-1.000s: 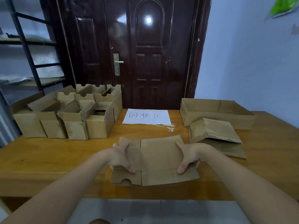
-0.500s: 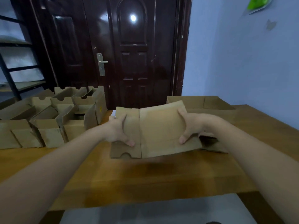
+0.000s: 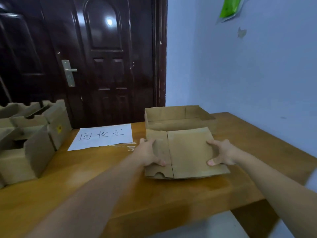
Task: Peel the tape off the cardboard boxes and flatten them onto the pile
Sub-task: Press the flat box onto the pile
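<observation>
A flattened brown cardboard box lies over the spot where the pile of flat boxes was, on the right of the wooden table. My left hand grips its left edge, thumb on top. My right hand grips its right edge the same way. The pile underneath is hidden by it. Several open, standing cardboard boxes crowd the table's left side.
A wide shallow cardboard tray stands just behind the flattened box. A white paper sheet with handwritten characters lies mid-table, with a scrap of clear tape at its corner. A dark door and a blue wall are behind the table.
Both hands lifted the flattened box from the table's front and carried it right and away, down over the pile by the tray. The view has turned right with it.
</observation>
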